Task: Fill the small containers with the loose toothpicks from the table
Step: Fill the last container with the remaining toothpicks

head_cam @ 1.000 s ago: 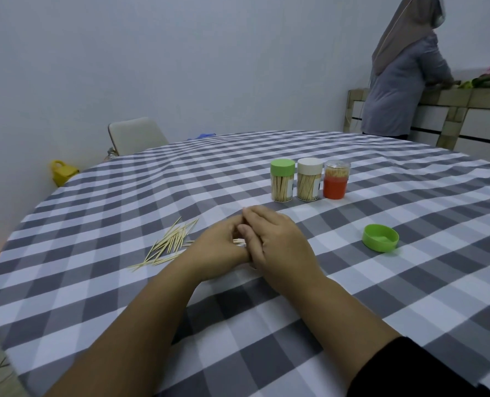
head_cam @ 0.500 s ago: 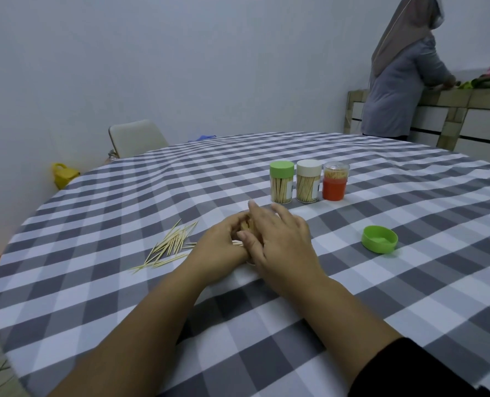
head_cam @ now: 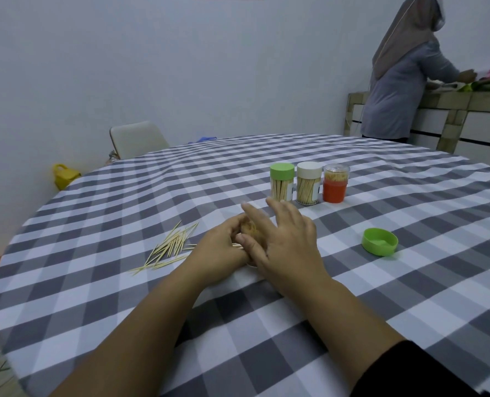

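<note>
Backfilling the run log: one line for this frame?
left hand: holds toothpick bundle | right hand: open beside it | loose toothpicks: on table | green lid: off

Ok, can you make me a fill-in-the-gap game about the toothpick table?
1. The loose lid lying open side up on the tablecloth is coloured ____.
2. The number of containers standing in a row behind the hands is ____.
3. The loose toothpicks lie beside the ____ hand.
4. The container with the red bottom stands at the ____ end of the row.

Missing words: green; three; left; right
</note>
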Demonstrator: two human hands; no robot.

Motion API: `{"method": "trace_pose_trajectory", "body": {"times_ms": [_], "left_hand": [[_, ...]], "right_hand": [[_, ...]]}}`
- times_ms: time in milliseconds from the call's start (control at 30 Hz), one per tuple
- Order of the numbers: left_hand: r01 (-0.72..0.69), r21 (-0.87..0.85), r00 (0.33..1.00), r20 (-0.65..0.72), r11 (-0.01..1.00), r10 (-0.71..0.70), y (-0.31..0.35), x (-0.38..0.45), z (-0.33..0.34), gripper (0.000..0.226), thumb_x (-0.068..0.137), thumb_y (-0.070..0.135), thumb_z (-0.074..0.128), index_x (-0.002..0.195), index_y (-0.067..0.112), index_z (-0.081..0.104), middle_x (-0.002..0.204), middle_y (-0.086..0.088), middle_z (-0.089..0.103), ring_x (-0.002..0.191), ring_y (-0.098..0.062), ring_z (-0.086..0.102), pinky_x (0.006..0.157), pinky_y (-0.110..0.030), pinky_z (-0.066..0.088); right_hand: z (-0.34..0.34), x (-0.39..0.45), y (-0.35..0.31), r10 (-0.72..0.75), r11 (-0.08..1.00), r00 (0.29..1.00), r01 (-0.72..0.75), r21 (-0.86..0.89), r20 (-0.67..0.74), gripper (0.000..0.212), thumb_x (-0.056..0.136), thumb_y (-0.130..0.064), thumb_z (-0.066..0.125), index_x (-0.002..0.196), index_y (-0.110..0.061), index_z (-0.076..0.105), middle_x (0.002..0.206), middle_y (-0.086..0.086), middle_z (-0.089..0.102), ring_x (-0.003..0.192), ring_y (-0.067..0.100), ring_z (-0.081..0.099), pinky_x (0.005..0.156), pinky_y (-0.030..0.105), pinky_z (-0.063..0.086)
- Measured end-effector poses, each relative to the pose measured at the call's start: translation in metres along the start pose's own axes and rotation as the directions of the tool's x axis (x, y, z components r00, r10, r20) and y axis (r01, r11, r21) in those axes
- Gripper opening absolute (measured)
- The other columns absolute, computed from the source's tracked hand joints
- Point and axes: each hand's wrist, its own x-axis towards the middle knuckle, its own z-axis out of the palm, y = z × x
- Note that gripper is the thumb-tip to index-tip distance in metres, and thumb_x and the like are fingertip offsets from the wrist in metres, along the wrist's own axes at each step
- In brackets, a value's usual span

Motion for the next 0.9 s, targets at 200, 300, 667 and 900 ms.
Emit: {"method": "trace_pose_trajectory", "body": {"times_ms": [200, 300, 667, 900], "left_hand": [[-0.011, -0.015, 1.000, -0.021, 1.000, 0.011, -0.002, 0.000, 0.002, 0.061, 0.080, 0.002, 0.066, 0.129, 0.034, 0.049, 0.108, 0.014, 0.062, 0.089, 0.010, 0.057, 0.064, 0.001, 0.041], [-0.023, 0.030, 1.000, -0.019, 0.999, 0.024, 0.001, -0.001, 0.003, 0.069, 0.082, 0.008, 0.068, 0.141, 0.029, 0.039, 0.114, 0.013, 0.056, 0.095, 0.006, 0.053, 0.064, 0.004, 0.039], [-0.037, 0.027, 0.999, -0.039, 0.999, 0.038, -0.004, 0.000, 0.005, 0.066, 0.082, 0.010, 0.068, 0.139, 0.030, 0.040, 0.115, 0.011, 0.057, 0.097, 0.000, 0.056, 0.067, -0.002, 0.045], [-0.018, 0.047, 0.998, -0.054, 0.999, 0.020, -0.007, 0.003, 0.005, 0.071, 0.081, 0.013, 0.070, 0.142, 0.029, 0.037, 0.121, 0.010, 0.056, 0.103, -0.002, 0.055, 0.071, -0.004, 0.044]], "right_hand": [[-0.001, 0.001, 0.002, 0.044, 0.999, 0.999, -0.044, -0.007, 0.013, 0.050, 0.094, -0.058, 0.029, 0.137, -0.034, 0.038, 0.155, -0.002, 0.021, 0.143, 0.018, 0.009, 0.113, 0.043, 0.011], [-0.003, 0.000, 0.003, 0.073, 0.995, 0.997, -0.071, 0.064, -0.033, 0.054, 0.093, -0.052, 0.042, 0.140, -0.029, 0.031, 0.150, -0.005, 0.028, 0.140, 0.014, 0.016, 0.111, 0.039, 0.015], [-0.004, 0.001, 0.000, 0.068, 0.998, 0.997, -0.067, 0.010, -0.042, 0.056, 0.094, -0.052, 0.041, 0.144, -0.027, 0.034, 0.150, -0.006, 0.031, 0.139, 0.011, 0.020, 0.109, 0.034, 0.017], [-0.004, 0.000, 0.000, 0.021, 0.999, 0.996, -0.019, 0.029, -0.084, 0.051, 0.093, -0.045, 0.048, 0.136, -0.018, 0.049, 0.140, -0.005, 0.046, 0.134, 0.009, 0.031, 0.105, 0.031, 0.021]]}}
